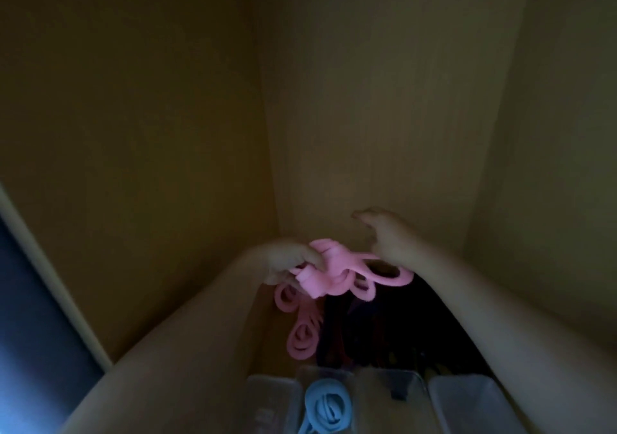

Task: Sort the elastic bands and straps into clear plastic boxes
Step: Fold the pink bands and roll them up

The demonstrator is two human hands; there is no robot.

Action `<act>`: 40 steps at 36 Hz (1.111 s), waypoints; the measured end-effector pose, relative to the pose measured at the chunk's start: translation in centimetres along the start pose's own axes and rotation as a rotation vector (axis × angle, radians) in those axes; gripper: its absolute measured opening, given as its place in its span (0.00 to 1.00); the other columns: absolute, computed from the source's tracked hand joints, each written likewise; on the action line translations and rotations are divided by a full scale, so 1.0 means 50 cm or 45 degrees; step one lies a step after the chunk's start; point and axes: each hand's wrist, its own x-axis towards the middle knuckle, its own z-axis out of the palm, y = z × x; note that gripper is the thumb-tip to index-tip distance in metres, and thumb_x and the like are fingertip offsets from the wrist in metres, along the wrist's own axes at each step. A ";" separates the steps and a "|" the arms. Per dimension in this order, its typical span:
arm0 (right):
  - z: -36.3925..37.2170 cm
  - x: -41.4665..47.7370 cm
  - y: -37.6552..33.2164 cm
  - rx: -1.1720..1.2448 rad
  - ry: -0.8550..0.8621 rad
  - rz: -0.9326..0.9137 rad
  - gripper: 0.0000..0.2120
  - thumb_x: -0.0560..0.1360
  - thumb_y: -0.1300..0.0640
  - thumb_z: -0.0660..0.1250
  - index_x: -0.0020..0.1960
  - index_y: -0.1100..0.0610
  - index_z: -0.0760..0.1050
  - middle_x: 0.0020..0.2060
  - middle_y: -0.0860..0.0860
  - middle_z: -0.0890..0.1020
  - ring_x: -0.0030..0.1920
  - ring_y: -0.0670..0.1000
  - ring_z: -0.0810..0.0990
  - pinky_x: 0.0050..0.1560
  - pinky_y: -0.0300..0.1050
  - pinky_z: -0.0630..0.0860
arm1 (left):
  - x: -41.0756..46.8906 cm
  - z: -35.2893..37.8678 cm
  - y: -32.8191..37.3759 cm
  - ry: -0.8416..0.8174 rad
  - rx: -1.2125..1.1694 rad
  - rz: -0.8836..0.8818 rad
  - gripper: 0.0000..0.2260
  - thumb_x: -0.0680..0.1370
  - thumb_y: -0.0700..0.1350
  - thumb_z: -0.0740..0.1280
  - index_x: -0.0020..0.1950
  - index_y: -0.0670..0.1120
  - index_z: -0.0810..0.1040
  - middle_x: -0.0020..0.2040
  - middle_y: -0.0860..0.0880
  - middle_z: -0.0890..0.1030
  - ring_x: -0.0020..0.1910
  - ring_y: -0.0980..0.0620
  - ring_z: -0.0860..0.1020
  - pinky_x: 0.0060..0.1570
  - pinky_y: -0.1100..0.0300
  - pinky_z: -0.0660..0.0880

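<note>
In the dim head view, my left hand (290, 260) grips a bundle of pink elastic straps (329, 275) held up above a dark pile. My right hand (387, 236) is just right of the bundle and holds one pink loop stretched out from it, index finger raised. More pink loops (302, 335) hang below the bundle. A blue strap (329, 405) lies coiled in a clear plastic box (302, 397) at the bottom edge. Further clear boxes (464, 397) stand to its right.
A dark heap of other straps (384, 340) fills the space between my forearms. Plain walls close in on the left, back and right. A pale edge and a dark blue strip (30, 300) run along the left.
</note>
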 end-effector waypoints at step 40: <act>0.009 -0.067 0.013 0.539 0.224 -0.217 0.29 0.67 0.55 0.67 0.68 0.55 0.73 0.64 0.52 0.74 0.65 0.47 0.71 0.64 0.31 0.65 | -0.024 0.028 -0.007 -0.028 -0.505 0.343 0.15 0.73 0.33 0.67 0.59 0.36 0.75 0.51 0.40 0.80 0.47 0.45 0.80 0.46 0.52 0.78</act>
